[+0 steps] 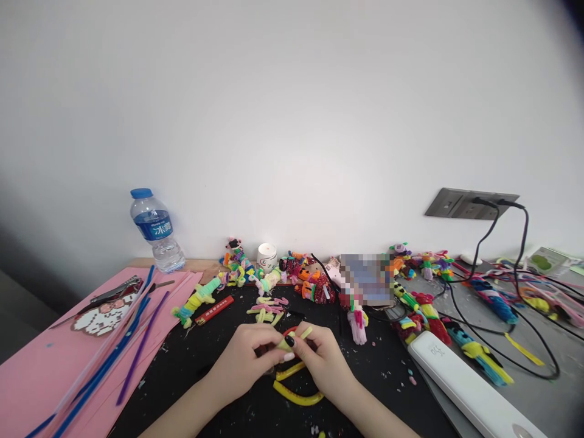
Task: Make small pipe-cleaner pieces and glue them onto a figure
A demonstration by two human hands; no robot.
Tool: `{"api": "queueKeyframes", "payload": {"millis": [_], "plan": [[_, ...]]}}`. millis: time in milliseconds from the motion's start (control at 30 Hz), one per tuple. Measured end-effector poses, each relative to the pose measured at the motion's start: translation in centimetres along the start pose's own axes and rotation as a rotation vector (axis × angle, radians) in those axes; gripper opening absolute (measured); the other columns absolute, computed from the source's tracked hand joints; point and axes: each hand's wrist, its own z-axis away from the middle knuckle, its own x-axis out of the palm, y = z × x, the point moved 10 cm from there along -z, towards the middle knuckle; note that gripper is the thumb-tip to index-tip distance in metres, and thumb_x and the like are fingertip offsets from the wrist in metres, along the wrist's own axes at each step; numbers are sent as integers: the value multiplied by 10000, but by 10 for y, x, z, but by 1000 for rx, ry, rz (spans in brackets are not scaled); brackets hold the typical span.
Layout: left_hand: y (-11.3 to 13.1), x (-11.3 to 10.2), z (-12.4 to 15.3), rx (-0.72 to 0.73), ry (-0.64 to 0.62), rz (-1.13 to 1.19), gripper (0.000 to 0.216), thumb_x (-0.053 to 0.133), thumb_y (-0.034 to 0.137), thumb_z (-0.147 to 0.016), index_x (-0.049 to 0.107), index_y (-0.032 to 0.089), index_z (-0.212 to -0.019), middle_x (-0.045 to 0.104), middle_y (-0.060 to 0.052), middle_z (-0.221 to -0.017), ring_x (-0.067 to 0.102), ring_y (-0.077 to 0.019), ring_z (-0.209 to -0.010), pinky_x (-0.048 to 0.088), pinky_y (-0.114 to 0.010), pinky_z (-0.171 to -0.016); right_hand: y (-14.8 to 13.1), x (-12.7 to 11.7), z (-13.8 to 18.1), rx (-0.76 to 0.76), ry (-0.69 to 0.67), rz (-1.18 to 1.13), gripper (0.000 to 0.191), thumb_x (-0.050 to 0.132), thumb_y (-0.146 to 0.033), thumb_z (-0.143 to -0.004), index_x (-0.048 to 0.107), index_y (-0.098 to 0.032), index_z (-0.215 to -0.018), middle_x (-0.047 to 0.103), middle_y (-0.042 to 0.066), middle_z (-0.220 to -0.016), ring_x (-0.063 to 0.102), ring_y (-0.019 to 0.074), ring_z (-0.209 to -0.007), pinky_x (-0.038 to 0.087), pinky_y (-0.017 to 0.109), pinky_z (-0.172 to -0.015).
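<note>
Both of my hands meet over the black work surface at the lower middle. My left hand [255, 356] pinches a pale yellow-green pipe cleaner [283, 345]. From the other side my right hand [317, 353] grips the same piece between thumb and fingers, and a short end sticks up past it. Beneath the hands lie curved yellow handles [298, 398], with a bit of red near them; the hands cover the rest of that tool. Just beyond my fingers sit several short bent pipe cleaner pieces [269, 310] in pink and pale yellow.
Pipe cleaner figures [310, 283] line the wall. A water bottle [157, 231] and pink sheet [27, 365] with scissors [114, 292] and long pipe cleaners [104, 359] are left. A white power bank [469, 389] and black cables [483, 240] lie right.
</note>
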Motion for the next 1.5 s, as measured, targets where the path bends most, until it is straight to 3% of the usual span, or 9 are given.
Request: {"api": "queueKeyframes", "payload": {"millis": [133,300,567,667,833,967,1167,1300,1500], "plan": [[-5,13,1,-27,-68,24,270,605,291,-761,609,147,-532,465,40,-530,415,-96,-530,296,-202,-514,-4,4,1,-10,-44,42,344,473,-358,-866,484,-157,-587,426,-30,-573,353,101,-552,271,226,-517],[-9,21,3,-49,-145,88,330,558,342,-797,558,139,-537,408,49,-560,378,-93,-542,279,-202,-514,-6,-13,1,14,67,95,358,388,-320,-898,334,-183,-572,300,-52,-570,273,94,-544,221,226,-497],[5,17,1,48,-142,44,353,487,371,-844,616,148,-602,483,3,-696,450,-114,-628,335,-211,-570,-11,-2,2,-23,-17,121,347,368,-300,-908,349,-182,-583,341,-49,-570,310,95,-542,235,227,-505],[-1,16,1,1,-124,79,218,576,337,-784,658,156,-694,499,13,-674,462,-107,-596,345,-200,-534,-12,1,2,-52,-27,193,340,373,-270,-902,334,-182,-575,325,-49,-569,301,96,-543,220,231,-507],[-21,36,8,-191,-240,339,246,624,345,-724,572,130,-617,492,38,-592,507,-75,-405,372,-172,-390,-19,10,5,-100,-96,253,331,370,-238,-901,325,-182,-578,337,-47,-569,329,97,-552,236,227,-525],[-25,45,12,-221,-282,381,223,616,312,-736,551,129,-626,482,52,-487,540,-93,-400,382,-159,-383,-28,17,6,-142,-154,234,322,377,-237,-905,338,-181,-590,350,-48,-575,336,93,-546,249,219,-527],[-17,35,8,-154,-216,427,278,587,272,-759,482,132,-544,474,37,-617,531,-72,-432,398,-167,-408,-20,9,4,-104,-58,267,252,409,-131,-848,336,-186,-612,362,-44,-595,346,98,-567,251,220,-530],[-16,26,5,-143,-144,465,290,584,292,-774,485,135,-550,465,45,-585,514,-69,-430,397,-174,-436,-12,-2,3,-61,36,243,185,425,-105,-820,374,-188,-662,366,-49,-607,342,96,-560,253,211,-515],[-18,12,1,-154,-22,515,258,562,289,-796,518,146,-587,565,18,-500,546,-104,-466,418,-195,-491,-8,-2,4,-36,24,189,187,422,-142,-849,394,-184,-669,418,-44,-607,376,93,-557,284,199,-518]]}}
